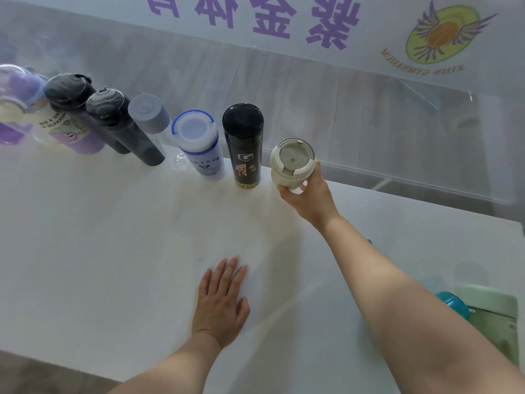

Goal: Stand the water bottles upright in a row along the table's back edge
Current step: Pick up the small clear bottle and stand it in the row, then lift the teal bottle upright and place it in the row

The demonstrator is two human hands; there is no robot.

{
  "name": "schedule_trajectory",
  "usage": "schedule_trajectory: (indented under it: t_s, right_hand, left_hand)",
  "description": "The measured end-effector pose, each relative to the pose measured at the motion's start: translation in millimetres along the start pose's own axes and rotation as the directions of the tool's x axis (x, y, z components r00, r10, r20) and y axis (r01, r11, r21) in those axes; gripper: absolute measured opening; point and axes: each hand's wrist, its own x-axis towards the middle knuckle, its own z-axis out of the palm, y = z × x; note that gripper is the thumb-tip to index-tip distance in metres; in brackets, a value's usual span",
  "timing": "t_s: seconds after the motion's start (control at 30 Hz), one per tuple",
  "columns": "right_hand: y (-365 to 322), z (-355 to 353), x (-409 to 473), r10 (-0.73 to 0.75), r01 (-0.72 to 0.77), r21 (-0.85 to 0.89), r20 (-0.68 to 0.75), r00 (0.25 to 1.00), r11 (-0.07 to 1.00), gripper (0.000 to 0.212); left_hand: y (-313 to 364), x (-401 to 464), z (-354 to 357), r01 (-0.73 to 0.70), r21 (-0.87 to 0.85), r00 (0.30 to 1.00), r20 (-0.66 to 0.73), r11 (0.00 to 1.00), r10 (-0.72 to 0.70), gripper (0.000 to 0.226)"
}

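Note:
Several bottles stand upright in a row along the back edge of the white table (113,251): a purple one (82,137) at the left, two dark ones (133,137), a clear one with a grey cap (149,113), a white and blue one (201,149) and a black one (244,143). At the row's right end, my right hand (309,200) grips a cream-white bottle (291,163), upright at the table's back edge. My left hand (221,302) lies flat on the table, fingers spread, holding nothing.
A teal-capped bottle (453,304) and a pale green bottle (494,317) lie at the table's right front, partly hidden by my right forearm. Behind the table is a clear panel (369,115) with purple lettering and a logo.

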Motion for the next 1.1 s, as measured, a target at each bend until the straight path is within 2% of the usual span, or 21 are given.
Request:
schedule_trajectory:
  t_s: [0.2, 0.37, 0.57, 0.9, 1.1]
  right_hand:
    - [5.0, -3.9, -22.4, 0.092, -0.087, -0.097, 0.048, 0.995, 0.991, 0.092]
    - [21.3, -13.1, -79.7, 0.192, -0.176, -0.238, 0.048, 0.98, 0.955, 0.079]
    - [32.2, -37.2, -164.5, 0.166, -0.149, -0.344, 0.02, 0.986, 0.927, 0.055]
    - [65.4, -104.9, -270.4, 0.045, -0.132, -0.395, -0.221, 0.974, 0.909, 0.045]
    - [100.6, -148.0, -304.8, 0.144, -0.169, -0.468, -0.088, 0.986, 0.868, 0.052]
  left_hand:
    - [-0.1, -0.5, -3.0, 0.009, -0.017, 1.0, 0.023, 1.0, -0.008, 0.065]
    - [1.8, -0.1, -8.7, 0.002, -0.03, 0.999, 0.046, 1.0, -0.001, 0.064]
    - [5.8, -3.4, -17.9, 0.002, -0.014, 0.998, 0.055, 1.0, -0.002, 0.063]
    - [16.4, -2.8, -19.5, 0.083, -0.054, 0.997, 0.011, 0.995, -0.083, 0.069]
    - [44.7, -7.4, -14.2, 0.249, -0.07, 0.968, -0.018, 0.966, -0.251, 0.076]
